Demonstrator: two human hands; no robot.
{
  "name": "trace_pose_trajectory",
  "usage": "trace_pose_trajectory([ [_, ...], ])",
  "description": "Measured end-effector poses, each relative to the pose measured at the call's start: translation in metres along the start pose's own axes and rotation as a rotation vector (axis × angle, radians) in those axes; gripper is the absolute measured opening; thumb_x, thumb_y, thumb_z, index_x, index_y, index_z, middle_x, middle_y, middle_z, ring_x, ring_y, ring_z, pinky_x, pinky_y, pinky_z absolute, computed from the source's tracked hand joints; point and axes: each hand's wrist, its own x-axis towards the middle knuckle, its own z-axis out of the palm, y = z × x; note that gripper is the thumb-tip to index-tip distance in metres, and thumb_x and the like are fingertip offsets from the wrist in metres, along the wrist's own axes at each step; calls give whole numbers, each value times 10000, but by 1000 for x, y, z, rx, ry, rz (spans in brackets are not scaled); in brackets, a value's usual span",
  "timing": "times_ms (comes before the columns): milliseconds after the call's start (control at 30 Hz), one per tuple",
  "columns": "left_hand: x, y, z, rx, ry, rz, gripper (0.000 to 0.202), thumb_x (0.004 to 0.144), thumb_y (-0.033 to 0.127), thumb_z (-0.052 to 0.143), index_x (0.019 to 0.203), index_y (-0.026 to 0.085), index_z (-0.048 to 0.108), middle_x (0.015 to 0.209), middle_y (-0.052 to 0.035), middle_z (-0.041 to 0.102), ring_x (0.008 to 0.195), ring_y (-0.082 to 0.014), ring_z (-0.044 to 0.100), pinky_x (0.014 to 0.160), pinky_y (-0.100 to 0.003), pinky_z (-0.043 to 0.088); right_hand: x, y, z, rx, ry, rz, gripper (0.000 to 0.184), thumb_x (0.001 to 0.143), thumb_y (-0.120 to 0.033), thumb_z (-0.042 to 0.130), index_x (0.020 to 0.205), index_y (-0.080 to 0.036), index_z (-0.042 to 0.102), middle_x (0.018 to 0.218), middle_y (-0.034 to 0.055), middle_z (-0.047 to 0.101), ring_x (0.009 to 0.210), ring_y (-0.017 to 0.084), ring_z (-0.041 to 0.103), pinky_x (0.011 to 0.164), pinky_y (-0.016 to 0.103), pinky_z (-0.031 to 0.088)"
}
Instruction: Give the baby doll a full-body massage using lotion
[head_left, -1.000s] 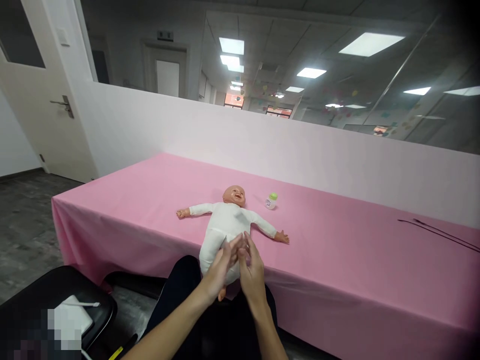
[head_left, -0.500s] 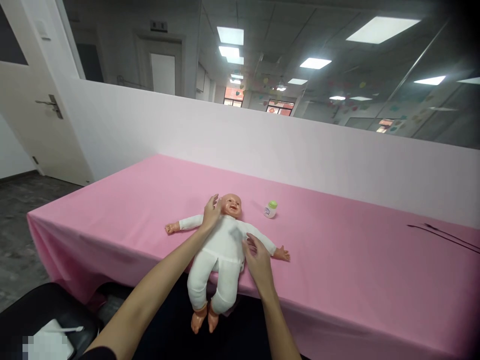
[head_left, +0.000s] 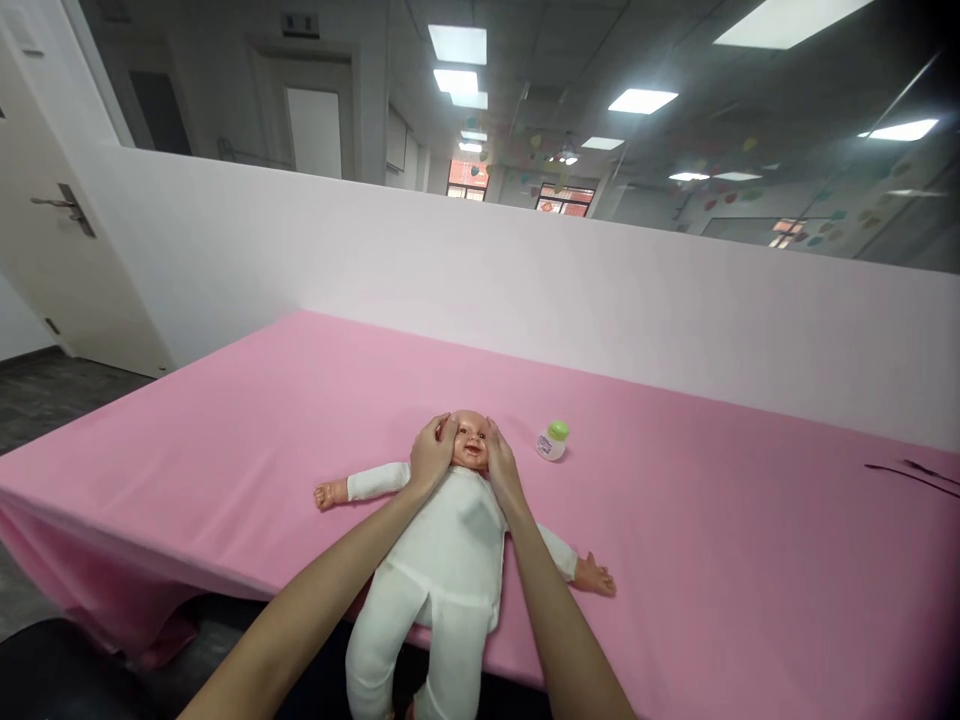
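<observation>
Baby doll in a white cloth outfit with a tan plastic head and hands (head_left: 450,525) lies face up on a pink cloth-covered table (head_left: 712,560), arms spread, head away from the person, legs running past the near edge. Left hand (head_left: 433,452) and right hand (head_left: 502,462) cup the doll's head from opposite sides; fingers loosely bent, neither clenched. Pressure: can't tell. Right forearm crosses above one doll arm. Small clear bottle with a lime-green cap (head_left: 553,442) sits just beside the head, beyond the right hand, untouched. Thin black cords (head_left: 911,477) lie well apart at far right.

Step in hand, as judged: two-handed contact at the sides of the doll's head. Next move looks to call for light, even palm contact, face left uncovered, and fingers kept clear of the bottle.
</observation>
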Motion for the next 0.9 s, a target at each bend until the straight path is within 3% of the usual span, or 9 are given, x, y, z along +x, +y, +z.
trace_pose_trajectory([
  [133,0,-7,2,-48,51,-36,388,967,564,612,1123,233,739,1188,-95,769,1104,-273,704,987,-403,530,2,2,2,124,-26,23,648,823,-611,802,1367,-277,692,1518,33,611,1448,299,525,1245,444,400],
  [300,4,-15,0,-172,44,-87,462,799,529,817,1119,206,732,1212,-107,752,1093,-272,694,973,-394,531,2,3,2,265,-24,90,635,730,-483,902,1295,-267,711,1393,50,695,1345,308,613,1142,430,515],
  [433,4,-17,-1,-213,36,-93,431,801,499,807,1109,203,754,1211,-109,758,1121,-276,678,1001,-407,509,5,11,0,323,35,145,627,721,-496,903,1267,-241,732,1318,72,737,1287,321,653,1119,457,532],
  [667,2,-19,0,-220,39,-31,380,945,539,644,1088,205,758,1123,-101,780,1041,-254,708,948,-389,529,5,20,-1,314,36,68,549,813,-576,819,1258,-260,755,1445,44,673,1409,290,564,1224,451,429],
  [900,2,-14,-1,-199,30,-92,437,788,502,831,1094,202,745,1194,-102,761,1118,-272,685,997,-394,510,6,20,-2,266,55,125,677,737,-504,890,1338,-253,703,1420,67,687,1331,310,630,1149,449,514],
])
